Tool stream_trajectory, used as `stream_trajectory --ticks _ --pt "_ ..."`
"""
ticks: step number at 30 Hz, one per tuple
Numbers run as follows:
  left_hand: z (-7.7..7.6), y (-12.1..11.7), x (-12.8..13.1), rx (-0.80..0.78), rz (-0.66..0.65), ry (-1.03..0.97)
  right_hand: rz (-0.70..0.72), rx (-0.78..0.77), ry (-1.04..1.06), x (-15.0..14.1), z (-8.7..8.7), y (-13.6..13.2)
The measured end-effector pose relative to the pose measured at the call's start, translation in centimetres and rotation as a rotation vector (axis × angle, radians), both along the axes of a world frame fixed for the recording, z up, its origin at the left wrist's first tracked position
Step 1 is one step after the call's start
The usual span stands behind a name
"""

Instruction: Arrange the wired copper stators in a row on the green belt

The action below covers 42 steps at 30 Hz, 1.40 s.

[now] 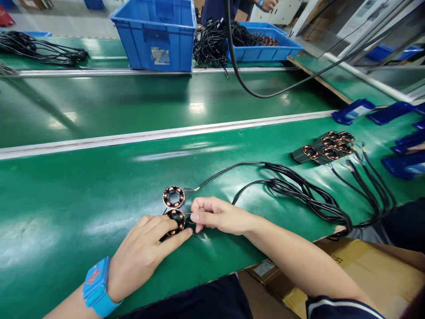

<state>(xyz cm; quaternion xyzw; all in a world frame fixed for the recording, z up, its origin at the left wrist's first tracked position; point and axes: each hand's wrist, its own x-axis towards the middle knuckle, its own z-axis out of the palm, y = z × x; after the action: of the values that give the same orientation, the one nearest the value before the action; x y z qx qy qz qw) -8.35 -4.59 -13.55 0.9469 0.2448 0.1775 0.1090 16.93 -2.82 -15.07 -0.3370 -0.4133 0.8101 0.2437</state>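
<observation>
Two round motor stators with copper windings stand side by side on the green bench. Over the nearer stator (180, 218) lies my left hand (149, 241), its fingers closed around it and partly covering its opening. My right hand (217, 216) pinches a thin lead wire that comes out of this stator's right side. The farther stator (181, 196) touches the nearer one, and neither hand is on it. Its leads meet a black cable (229, 167) with a yellow wire end showing. A second black cable (249, 184) runs behind my right hand, where its end is hidden.
Coiled black cables (305, 195) stretch to the right, near a group of several stators (332, 146). Blue housings (353, 111) stand at the right edge. Across the bench are a blue crate (156, 42), a cable pile (210, 44) and a blue tray (265, 54). A cable (259, 95) hangs overhead.
</observation>
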Motion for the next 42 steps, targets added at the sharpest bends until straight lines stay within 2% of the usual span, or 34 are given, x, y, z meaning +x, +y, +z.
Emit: stream_trajectory --ticks 8,11,14,15,17,20,22,24,26,28,34,37,39,42 --pt "-0.3 0.0 -0.2 -0.016 -0.003 -0.02 -0.037 0.002 -0.008 -0.3 -0.3 0.1" --pt "-0.6 -0.1 -0.2 -0.043 -0.009 -0.042 -0.062 0.069 0.006 -0.3 -0.2 0.0" --pt "-0.5 -0.1 -0.4 -0.065 0.001 -0.124 -0.005 0.167 -0.066 0.3 0.5 -0.1" --pt "-0.3 0.1 -0.5 -0.076 0.027 -0.177 -0.014 0.214 -0.111 0.6 0.9 -0.1" --pt "0.4 0.6 -0.6 -0.085 0.117 -0.272 -0.129 0.357 -0.208 1.2 2.0 0.2" --pt "1.7 2.5 -0.2 -0.049 0.208 -0.228 -0.343 0.703 -0.382 1.4 3.5 1.7" --pt "2.2 4.0 0.5 -0.013 0.147 -0.117 -0.288 0.909 -0.502 1.0 4.0 3.3" --pt "2.4 5.4 1.1 0.009 0.063 -0.039 -0.124 1.008 -0.612 0.5 3.8 4.7" --pt "2.4 6.2 1.6 0.005 0.014 0.002 0.019 0.972 -0.652 0.1 3.4 5.8" --pt "2.3 6.6 1.6 -0.026 -0.009 0.033 0.05 0.827 -0.586 0.0 2.9 6.2" --pt "2.4 7.4 0.4 -0.116 -0.044 0.124 -0.103 0.305 -0.322 -0.3 1.7 6.0" --pt "2.4 7.8 0.3 -0.102 -0.062 0.151 -0.134 0.119 -0.256 -0.9 0.9 5.9" --pt "2.6 7.8 0.1 -0.101 -0.061 0.158 -0.104 0.119 -0.268 -0.9 0.6 5.8" --pt "3.7 7.2 -0.7 -0.092 -0.04 0.083 -0.125 0.321 -0.258 0.4 1.2 5.6"
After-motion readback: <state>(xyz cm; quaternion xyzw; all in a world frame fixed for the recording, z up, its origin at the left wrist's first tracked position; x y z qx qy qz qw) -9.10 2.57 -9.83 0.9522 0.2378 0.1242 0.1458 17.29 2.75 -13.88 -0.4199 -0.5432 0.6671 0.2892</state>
